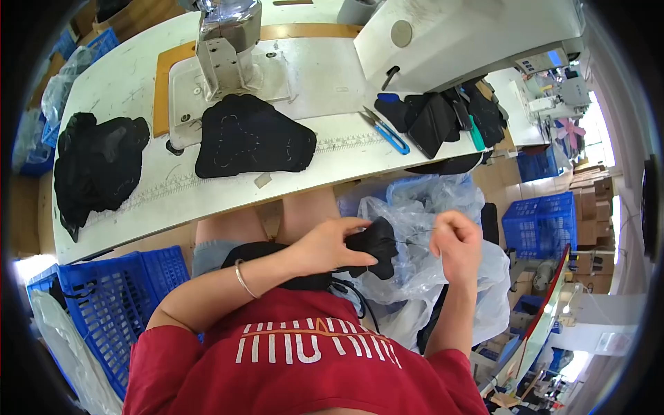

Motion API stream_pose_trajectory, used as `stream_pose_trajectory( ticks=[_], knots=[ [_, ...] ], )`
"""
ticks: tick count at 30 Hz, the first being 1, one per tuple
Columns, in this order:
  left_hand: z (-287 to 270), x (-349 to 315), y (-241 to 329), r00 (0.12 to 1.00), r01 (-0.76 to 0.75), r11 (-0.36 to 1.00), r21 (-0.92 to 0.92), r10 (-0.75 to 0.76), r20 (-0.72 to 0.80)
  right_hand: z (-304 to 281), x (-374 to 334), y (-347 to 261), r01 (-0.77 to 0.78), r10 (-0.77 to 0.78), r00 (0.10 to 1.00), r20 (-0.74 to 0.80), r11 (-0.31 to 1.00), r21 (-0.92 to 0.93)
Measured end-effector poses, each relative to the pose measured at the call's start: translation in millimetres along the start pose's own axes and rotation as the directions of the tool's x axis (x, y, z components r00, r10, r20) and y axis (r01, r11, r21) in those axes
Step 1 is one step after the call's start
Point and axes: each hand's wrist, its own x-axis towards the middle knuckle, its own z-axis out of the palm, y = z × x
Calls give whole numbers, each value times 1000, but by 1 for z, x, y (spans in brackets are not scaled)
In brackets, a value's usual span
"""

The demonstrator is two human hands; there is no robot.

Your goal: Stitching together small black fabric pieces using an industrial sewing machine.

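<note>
Above my lap, my left hand (pixel 332 245) grips a small folded piece of black fabric (pixel 377 247) between thumb and fingers. To its right, my right hand (pixel 458 242) is closed in a pinch. A thin dark thread (pixel 417 243) runs from the fabric toward those fingers; its end is hidden in them. On the table, a flat black cut piece with stitched outlines (pixel 256 138) lies before the sewing machine (pixel 228 41). Another heap of black pieces (pixel 102 162) rests at the left.
Blue-handled thread snips (pixel 387 131) lie near the table's front edge, beside stacked black pieces (pixel 432 117). Clear plastic bags (pixel 429 207) spread beneath my right hand. Blue crates stand at the left (pixel 124 297) and right (pixel 543 225). A small beige scrap (pixel 263 180) sits at the edge.
</note>
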Motion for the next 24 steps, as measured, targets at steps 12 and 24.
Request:
stream_pose_trajectory(
  ticks=[12,24],
  knots=[
    [-11,-3,1,959,188,814,-550,-30,283,-31,-33,-20,-150,156,988,9,959,-240],
    [-50,-98,32,903,-326,927,-185,247,-352,38,56,-8,-45,54,998,12,923,-383]
  ],
)
